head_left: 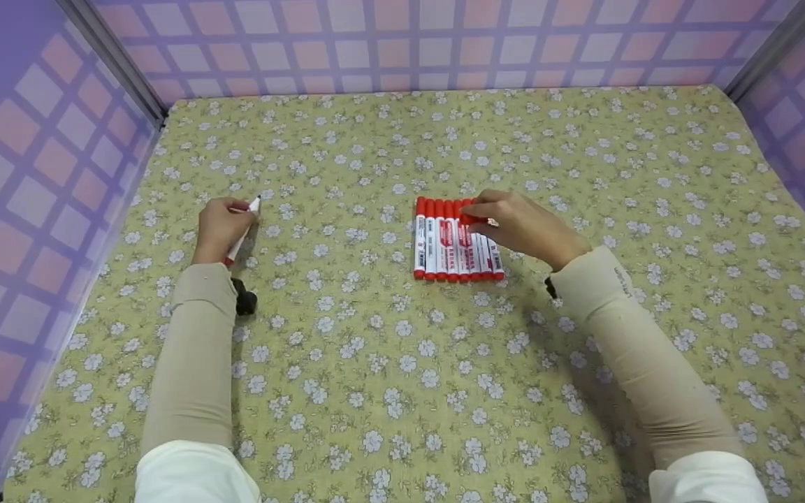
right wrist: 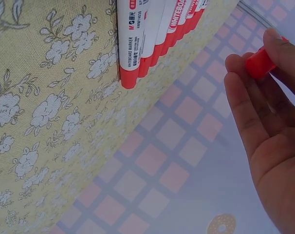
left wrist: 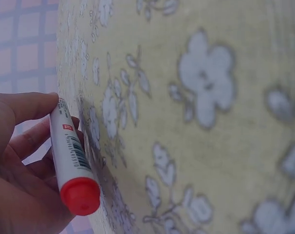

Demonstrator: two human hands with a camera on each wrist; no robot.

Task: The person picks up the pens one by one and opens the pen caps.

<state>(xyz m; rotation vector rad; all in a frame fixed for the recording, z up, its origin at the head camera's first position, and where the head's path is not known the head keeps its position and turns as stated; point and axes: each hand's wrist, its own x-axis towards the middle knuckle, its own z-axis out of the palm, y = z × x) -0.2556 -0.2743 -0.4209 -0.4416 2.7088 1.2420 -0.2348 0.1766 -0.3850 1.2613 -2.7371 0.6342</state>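
Markers lie side by side in a neat row on the bench, red caps pointing away from the person, right under the fingertips of the right hand, which pinches the red cap at the row's near edge. Off to the left, well apart from the row, the left hand grips one more marker, uncapped by the look of its white tip, so judging by this the row seems nearly complete with that one left to join. No container is in view
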